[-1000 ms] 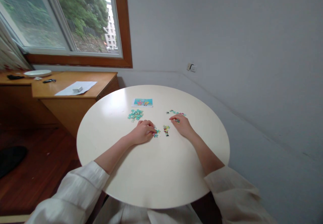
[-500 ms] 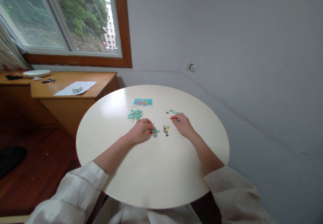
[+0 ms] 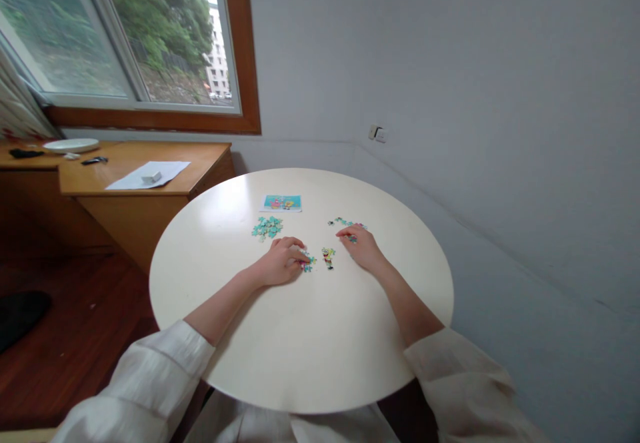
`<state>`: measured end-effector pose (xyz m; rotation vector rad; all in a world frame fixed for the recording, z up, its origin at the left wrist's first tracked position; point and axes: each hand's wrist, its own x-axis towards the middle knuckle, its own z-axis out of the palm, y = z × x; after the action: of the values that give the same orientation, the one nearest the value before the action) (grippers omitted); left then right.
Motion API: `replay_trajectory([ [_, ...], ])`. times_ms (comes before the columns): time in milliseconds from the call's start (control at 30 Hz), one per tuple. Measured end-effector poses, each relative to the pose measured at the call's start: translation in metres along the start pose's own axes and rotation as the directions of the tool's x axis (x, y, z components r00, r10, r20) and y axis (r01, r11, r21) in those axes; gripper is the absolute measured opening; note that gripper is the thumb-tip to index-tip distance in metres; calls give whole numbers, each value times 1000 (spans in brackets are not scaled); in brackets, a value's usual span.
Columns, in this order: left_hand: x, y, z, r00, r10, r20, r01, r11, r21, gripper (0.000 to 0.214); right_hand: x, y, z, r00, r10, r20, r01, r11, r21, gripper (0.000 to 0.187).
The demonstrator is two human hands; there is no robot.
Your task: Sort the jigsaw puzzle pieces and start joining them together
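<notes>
My left hand (image 3: 284, 260) rests on the table with its fingers spread, the fingertips touching a cluster of pink and teal jigsaw pieces (image 3: 309, 264) and partly covering it. Just right of that lies a yellow joined group of jigsaw pieces (image 3: 328, 258). Farther right, my right hand (image 3: 361, 246) lies on the tabletop, thumb and forefinger close together; whether a piece sits between them is too small to make out. Loose puzzle pieces (image 3: 345, 222) lie beyond its knuckles, and a few show under its palm. A heap of teal pieces (image 3: 267, 228) lies beyond my left hand.
A small picture card (image 3: 282, 203) lies at the back of the round white table (image 3: 310, 350). To the left stands a wooden desk (image 3: 205, 166) bearing a paper sheet (image 3: 173, 173), a white box (image 3: 151, 177) and a plate (image 3: 73, 144). A wall borders the right side.
The fingers of my left hand have stretched a little farther over the pink and teal pieces. My right hand stays in nearly the same spot.
</notes>
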<state>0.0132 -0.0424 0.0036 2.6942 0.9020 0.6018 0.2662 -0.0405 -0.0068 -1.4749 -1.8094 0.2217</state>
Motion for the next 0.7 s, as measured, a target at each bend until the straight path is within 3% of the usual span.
replay_trajectory([
  [433,1,1,0,1000,-8,8,8,1000,-1,31,-7,-14,3,968,-40,246,48,998,-29,15],
  [700,1,3,-1,999,-22,25,22,1000,-16,31,-8,-14,5,962,-4,273,21,998,-62,17],
])
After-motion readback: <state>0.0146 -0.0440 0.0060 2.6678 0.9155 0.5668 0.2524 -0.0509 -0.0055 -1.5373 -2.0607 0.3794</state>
